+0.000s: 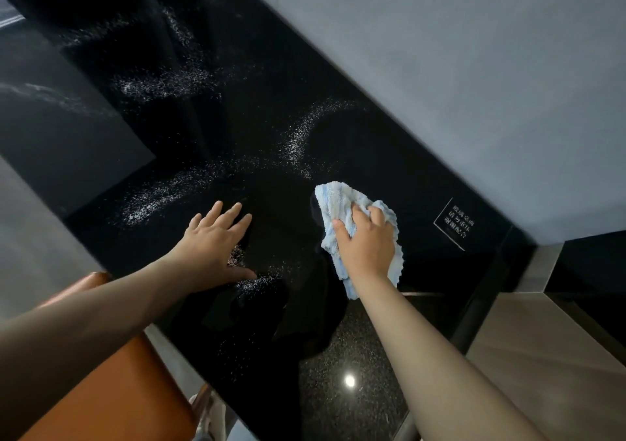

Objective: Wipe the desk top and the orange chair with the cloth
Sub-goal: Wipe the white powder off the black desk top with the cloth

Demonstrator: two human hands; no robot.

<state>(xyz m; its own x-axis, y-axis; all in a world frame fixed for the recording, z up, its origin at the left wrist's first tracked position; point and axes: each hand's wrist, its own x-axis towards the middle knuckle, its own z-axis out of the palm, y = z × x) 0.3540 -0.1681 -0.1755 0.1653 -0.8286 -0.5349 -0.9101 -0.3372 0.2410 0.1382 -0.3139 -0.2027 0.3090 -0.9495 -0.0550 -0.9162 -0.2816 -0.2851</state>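
Nearest, two bare forearms (pixel 84 322), one entering from each lower corner. Under the left one, a single orange chair (pixel 111 383): smooth, leather-like padding with a rounded brown edge, close against the near edge of the desk.

One desk top (pixel 237 68): black, glossy, flat and straight-edged, set against a matte grey-blue wall (pixel 474 68). Scattered over it, several curved streaks of fine white specks (pixel 298 139), thickest at left and centre; droplets or dust, impossible to tell.

Left hand (pixel 210 247): open, palm down, fingers straight and spread, thumb out, flat on the black surface just beside a patch of specks.

Right hand (pixel 367 244): gripping the one cloth (pixel 338 196), fingers curled over its bunched top, pressing it onto the desk top right of centre.

Cloth: pale blue with whitish bands, fluffy terry pile, crumpled, ragged edges spilling out ahead of the fingers and back beneath the wrist.

Further right on the desk top, one small rectangular label (pixel 454 224): thin white outline, three columns of white characters.

Past the near desk edge, a dark speckled surface (pixel 355 345) with one bright round light reflection (pixel 349 380).
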